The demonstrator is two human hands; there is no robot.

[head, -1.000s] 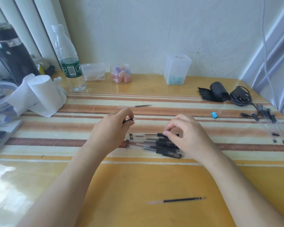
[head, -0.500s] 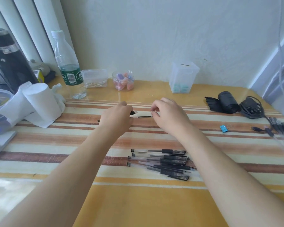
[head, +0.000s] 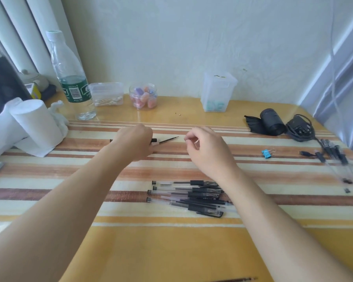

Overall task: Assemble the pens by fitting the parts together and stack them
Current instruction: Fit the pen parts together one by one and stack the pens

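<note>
One pen [head: 153, 140] is in assembly; left hand [head: 135, 144] grips it, refill [head: 168, 140] sticking out; right hand [head: 209, 153] curled, its hold I cannot tell; next, probably seat the refill.

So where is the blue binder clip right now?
Head view, right side: the blue binder clip lies on the striped tablecloth, between the right hand and the loose pen parts.

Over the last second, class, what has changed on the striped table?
Both hands left the pile of black-and-clear plastic pens for the far stripe. The left hand now grips a half-built black-and-clear pen, thin dark refill sticking out; the right hand released it and drew away right. The pile stayed put.
</note>
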